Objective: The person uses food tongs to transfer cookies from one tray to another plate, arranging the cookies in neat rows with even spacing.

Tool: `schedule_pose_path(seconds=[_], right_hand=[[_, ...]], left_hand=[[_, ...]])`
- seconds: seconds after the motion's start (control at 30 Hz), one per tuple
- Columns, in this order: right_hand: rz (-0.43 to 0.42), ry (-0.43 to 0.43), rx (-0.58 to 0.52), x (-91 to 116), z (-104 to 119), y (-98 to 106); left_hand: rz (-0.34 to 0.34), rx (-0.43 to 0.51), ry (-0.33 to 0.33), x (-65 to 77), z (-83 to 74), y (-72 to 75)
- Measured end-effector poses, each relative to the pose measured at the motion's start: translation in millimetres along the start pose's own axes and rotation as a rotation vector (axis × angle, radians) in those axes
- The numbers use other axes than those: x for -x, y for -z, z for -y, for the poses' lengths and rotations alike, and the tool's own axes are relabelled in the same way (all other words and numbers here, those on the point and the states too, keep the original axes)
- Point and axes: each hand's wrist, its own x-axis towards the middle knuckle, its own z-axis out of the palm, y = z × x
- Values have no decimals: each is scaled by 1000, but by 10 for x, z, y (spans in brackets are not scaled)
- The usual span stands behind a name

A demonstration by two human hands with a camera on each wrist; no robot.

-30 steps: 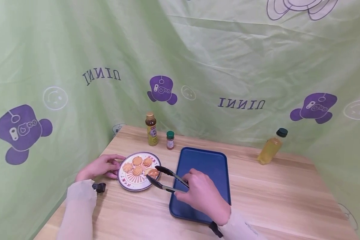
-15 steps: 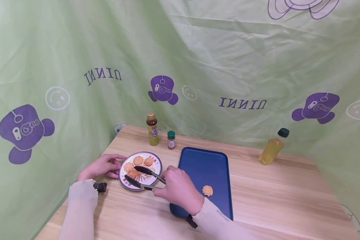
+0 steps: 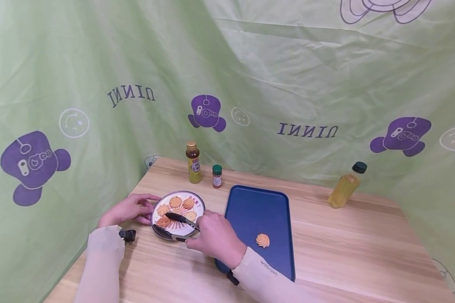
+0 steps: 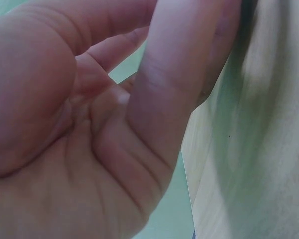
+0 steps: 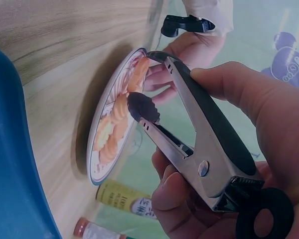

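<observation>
In the head view, my left hand (image 3: 134,209) grips the left edge of a round patterned plate (image 3: 191,195) that bears several cookies. My right hand (image 3: 217,236) holds black-and-steel tongs (image 3: 180,218) over the plate. A browner cookie (image 3: 163,221) lies between the spread tong tips at the plate's left side; whether both tips touch it I cannot tell. In the right wrist view, thumb and fingers wrap the tongs' handles (image 5: 222,129). The left wrist view shows bent fingers (image 4: 174,74), without the plate. One swirl cookie (image 3: 263,240) sits on the blue tray (image 3: 255,206).
Behind the plate stand a yellow-labelled bottle (image 3: 194,164) and a small green-capped jar (image 3: 217,176). A bottle of yellow liquid (image 3: 343,190) leans at the back right. Green printed cloth (image 3: 250,63) hangs round the wooden table (image 3: 337,240).
My right hand and the tongs have moved left across the plate, and the browner cookie has shifted from its right side to its left. The tray's swirl cookie has come into sight.
</observation>
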Motion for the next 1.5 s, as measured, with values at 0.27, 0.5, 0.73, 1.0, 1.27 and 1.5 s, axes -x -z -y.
schedule_pose_path(seconds=[0.27, 0.5, 0.73, 1.0, 1.27, 1.5], right_hand=[[16, -9, -1, 2, 11, -7], [1, -27, -57, 88, -58, 107], [-43, -85, -85, 384, -343, 257], [-66, -210, -73, 836, -698, 470], [-52, -402, -22, 1295, -1033, 640], [-13, -513, 8, 1594, -1246, 707]], left_hand=[[10, 3, -3, -17, 15, 14], [6, -2, -5, -19, 24, 16], [1, 1, 18, -31, 44, -1], [3, -10, 2, -49, 71, 30], [-1, -10, 18, -38, 44, 21], [-5, -13, 20, -38, 38, 40]])
